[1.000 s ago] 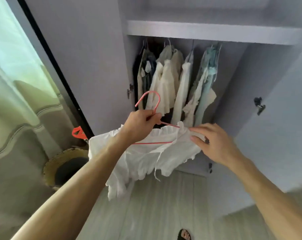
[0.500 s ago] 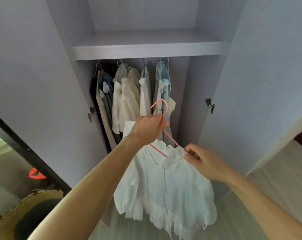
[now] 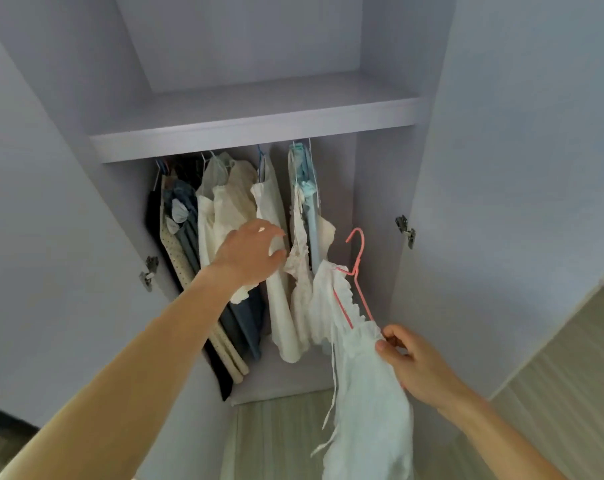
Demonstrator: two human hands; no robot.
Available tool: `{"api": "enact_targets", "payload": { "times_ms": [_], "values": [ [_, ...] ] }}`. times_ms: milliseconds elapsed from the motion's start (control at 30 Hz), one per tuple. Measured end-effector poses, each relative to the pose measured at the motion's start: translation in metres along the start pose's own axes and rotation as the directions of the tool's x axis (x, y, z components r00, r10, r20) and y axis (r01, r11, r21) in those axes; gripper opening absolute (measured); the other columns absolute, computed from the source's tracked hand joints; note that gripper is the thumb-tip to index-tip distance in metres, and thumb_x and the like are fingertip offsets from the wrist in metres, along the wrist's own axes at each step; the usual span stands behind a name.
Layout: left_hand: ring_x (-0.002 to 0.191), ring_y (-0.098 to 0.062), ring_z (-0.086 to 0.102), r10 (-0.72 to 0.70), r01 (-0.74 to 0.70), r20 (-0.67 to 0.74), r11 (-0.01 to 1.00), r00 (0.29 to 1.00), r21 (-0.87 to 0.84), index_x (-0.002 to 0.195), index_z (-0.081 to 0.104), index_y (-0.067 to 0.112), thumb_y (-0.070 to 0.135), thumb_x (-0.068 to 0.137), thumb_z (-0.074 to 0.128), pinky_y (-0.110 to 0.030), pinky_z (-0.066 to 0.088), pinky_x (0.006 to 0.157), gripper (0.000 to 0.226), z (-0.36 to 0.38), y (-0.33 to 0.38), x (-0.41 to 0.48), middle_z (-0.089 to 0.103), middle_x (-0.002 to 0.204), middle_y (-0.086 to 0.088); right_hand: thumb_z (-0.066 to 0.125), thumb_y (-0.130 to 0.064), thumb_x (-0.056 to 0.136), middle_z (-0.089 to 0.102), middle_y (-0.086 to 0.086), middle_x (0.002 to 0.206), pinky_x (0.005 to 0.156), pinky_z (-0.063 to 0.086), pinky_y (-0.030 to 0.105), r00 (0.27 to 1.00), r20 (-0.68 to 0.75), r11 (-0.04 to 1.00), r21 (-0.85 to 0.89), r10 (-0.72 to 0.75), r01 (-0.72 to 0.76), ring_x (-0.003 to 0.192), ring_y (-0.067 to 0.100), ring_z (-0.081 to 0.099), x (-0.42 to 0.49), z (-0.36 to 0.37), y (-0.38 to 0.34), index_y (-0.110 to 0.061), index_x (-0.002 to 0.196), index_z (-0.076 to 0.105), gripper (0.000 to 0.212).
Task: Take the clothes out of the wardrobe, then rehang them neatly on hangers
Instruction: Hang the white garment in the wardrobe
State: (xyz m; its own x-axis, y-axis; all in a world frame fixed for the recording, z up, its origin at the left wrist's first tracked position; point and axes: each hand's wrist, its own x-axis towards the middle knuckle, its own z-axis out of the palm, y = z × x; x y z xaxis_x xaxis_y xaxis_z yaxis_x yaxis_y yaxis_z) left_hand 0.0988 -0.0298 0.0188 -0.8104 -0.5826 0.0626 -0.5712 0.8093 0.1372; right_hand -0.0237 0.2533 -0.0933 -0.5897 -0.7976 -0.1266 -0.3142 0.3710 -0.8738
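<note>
Blouse [image 3: 366,375] hides much of the pink hanger [image 3: 358,258].

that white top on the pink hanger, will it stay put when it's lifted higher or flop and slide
Probably floppy: the white top droops in soft folds below the right hand, its ties dangling. It looks thin, so likely light. It may well slide, since the pink hanger is tilted steeply and the fabric is bunched along one arm.

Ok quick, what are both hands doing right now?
Left hand: open, fingers against the hanging clothes.
Right hand: pinching the white blouse on its pink hanger.
</note>
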Motion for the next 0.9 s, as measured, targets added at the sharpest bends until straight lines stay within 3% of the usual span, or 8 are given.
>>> {"api": "enact_targets", "payload": {
  "times_ms": [167,267,333,433,533,633,767,900],
  "values": [
    [0.152,-0.028,0.007,-0.027,0.044,-0.164,0.994,0.986,0.098,0.155,0.024,0.033,0.043,0.100,0.048,-0.054,0.007,0.123,0.061,-0.024,-0.011,0.047,0.005,0.166,-0.003,0.053,-0.024,0.101,0.055,0.008,0.074,0.053,0.039,0.021,0.998,-0.057,0.998,0.056,0.018,-0.015,0.055,0.011,0.044,0.028,-0.016,-0.007,-0.017,0.086,0.054,0.017],
    [0.153,-0.028,0.000,-0.047,0.082,-0.278,0.990,0.959,0.115,0.155,0.021,0.036,0.043,0.098,0.050,-0.057,0.003,0.122,0.064,-0.037,-0.017,0.077,0.000,0.167,-0.002,0.051,-0.025,0.102,0.064,0.012,0.088,0.053,0.041,0.012,0.992,-0.125,1.000,0.029,0.005,-0.001,0.075,0.025,0.061,0.054,-0.027,-0.020,-0.013,0.095,0.057,0.015],
    [0.153,-0.028,-0.004,-0.071,0.119,-0.318,0.984,0.945,0.135,0.156,0.017,0.036,0.045,0.097,0.050,-0.059,0.002,0.121,0.067,-0.044,-0.022,0.099,-0.004,0.167,-0.003,0.049,-0.025,0.103,0.062,0.004,0.088,0.054,0.041,0.010,0.988,-0.156,1.000,-0.010,-0.011,0.010,0.078,0.021,0.061,0.077,-0.033,-0.031,-0.014,0.098,0.055,0.014],
    [0.153,-0.027,-0.008,-0.074,0.157,-0.372,0.968,0.925,0.198,0.158,0.006,0.034,0.050,0.099,0.042,-0.060,0.001,0.120,0.071,-0.055,-0.027,0.134,-0.010,0.166,-0.003,0.047,-0.026,0.103,0.057,-0.008,0.085,0.055,0.038,0.014,0.983,-0.179,0.996,-0.086,-0.044,0.029,0.069,0.006,0.053,0.122,-0.041,-0.046,-0.022,0.092,0.050,0.012],
    [0.153,-0.023,-0.013,-0.079,0.179,-0.410,0.961,0.908,0.211,0.158,-0.008,0.034,0.054,0.101,0.031,-0.058,-0.004,0.120,0.072,-0.057,-0.031,0.167,-0.017,0.166,0.001,0.045,-0.028,0.103,0.057,-0.011,0.087,0.069,0.043,0.026,0.981,-0.187,0.988,-0.154,-0.051,0.022,0.080,0.010,0.055,0.174,-0.046,-0.052,-0.023,0.093,0.049,0.012],
    [0.153,-0.021,-0.014,-0.085,0.189,-0.440,0.961,0.894,0.199,0.157,-0.012,0.034,0.055,0.102,0.024,-0.057,-0.005,0.122,0.069,-0.047,-0.042,0.194,-0.016,0.166,0.002,0.043,-0.029,0.104,0.058,-0.008,0.090,0.076,0.045,0.032,0.979,-0.199,0.983,-0.183,-0.043,0.006,0.088,0.017,0.058,0.223,-0.046,-0.053,-0.021,0.099,0.050,0.012],
    [0.154,-0.023,-0.008,-0.066,0.179,-0.506,0.967,0.860,0.179,0.157,-0.009,0.037,0.055,0.101,0.019,-0.062,0.000,0.121,0.065,-0.028,-0.065,0.221,-0.003,0.167,0.001,0.039,-0.029,0.105,0.054,-0.007,0.082,0.055,0.033,0.020,0.976,-0.210,0.964,-0.267,-0.048,-0.011,0.071,0.009,0.051,0.280,-0.045,-0.044,-0.017,0.104,0.050,0.016],
    [0.153,-0.026,-0.010,-0.088,0.207,-0.597,0.969,0.798,0.134,0.156,-0.007,0.038,0.056,0.102,0.019,-0.067,-0.001,0.117,0.063,0.000,-0.069,0.246,0.000,0.164,-0.002,0.039,-0.028,0.106,0.059,-0.001,0.089,0.059,0.037,0.025,0.969,-0.241,0.961,-0.277,-0.056,-0.014,0.073,0.011,0.053,0.329,-0.036,-0.024,-0.013,0.110,0.052,0.021]
  ]
}}
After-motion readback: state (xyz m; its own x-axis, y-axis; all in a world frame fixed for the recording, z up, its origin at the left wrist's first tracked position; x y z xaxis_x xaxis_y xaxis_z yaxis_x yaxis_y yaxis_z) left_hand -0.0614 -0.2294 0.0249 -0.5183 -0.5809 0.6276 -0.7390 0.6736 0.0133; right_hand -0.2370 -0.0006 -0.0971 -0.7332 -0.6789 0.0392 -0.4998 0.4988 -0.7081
